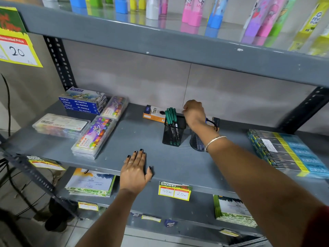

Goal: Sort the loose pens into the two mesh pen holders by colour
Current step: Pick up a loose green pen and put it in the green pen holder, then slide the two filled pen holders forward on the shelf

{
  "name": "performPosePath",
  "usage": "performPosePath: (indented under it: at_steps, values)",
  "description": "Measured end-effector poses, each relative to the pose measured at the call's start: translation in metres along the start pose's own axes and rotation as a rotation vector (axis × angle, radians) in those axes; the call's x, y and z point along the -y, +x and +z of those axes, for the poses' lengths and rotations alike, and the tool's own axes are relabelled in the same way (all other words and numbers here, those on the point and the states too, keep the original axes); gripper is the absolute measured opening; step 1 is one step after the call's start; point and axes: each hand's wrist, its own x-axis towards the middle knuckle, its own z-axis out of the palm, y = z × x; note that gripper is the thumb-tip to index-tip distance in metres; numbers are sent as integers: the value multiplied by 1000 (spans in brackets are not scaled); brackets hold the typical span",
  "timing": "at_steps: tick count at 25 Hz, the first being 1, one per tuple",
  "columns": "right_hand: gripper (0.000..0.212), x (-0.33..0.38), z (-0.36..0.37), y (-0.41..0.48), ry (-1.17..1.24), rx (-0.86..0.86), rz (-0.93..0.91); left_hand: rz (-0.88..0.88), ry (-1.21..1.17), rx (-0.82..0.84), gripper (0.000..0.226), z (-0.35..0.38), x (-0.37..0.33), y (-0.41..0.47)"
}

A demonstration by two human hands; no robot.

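Pens [171,116], green-capped, fill the square mesh holder [172,133] mid-shelf; a round holder [197,142] stands just beside it. Right hand [194,112] hovers curled above both, contents unclear. Left hand [135,169] lies flat, empty, on the shelf [124,139] front edge. Sorting looks near finished; next, release into the round holder.

Counted two mesh pen holders: a square one [171,134] and a round one [197,142]. Green pens [171,115] looked like four or five, hard to tell. Four Doms oil pastel boxes [82,102] were stacked far left, two hands.

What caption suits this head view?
Right hand reaches over two mesh holders; left hand rests flat on the shelf.
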Motion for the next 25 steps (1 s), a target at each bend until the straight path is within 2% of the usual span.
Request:
performPosePath:
  at_steps: [6,9,11,13,15,17,22,25]
  values:
    - [21,-49,-30,-29,201,-398,-54,-33,-43,-24,67,-4,-4,0]
    - [33,-80,-21,-51,320,-492,-4,-276,-317,-76,66,-14,-28,13]
    - [51,-98,1,-68,391,-477,103,-350,-561,-35,80,-16,-55,30]
    - [75,-112,25,-80,470,-364,204,-312,-747,-16,93,-6,-80,48]
    - [94,-122,47,-80,506,-268,235,-337,-814,-39,100,8,-98,64]
    - [103,-127,61,-75,543,-220,252,-381,-841,-78,106,20,-107,74]
    - [104,-130,75,-61,570,-170,269,-451,-840,-196,108,39,-116,102]
    - [88,-128,71,-60,529,-183,281,-499,-826,-233,89,39,-118,111]
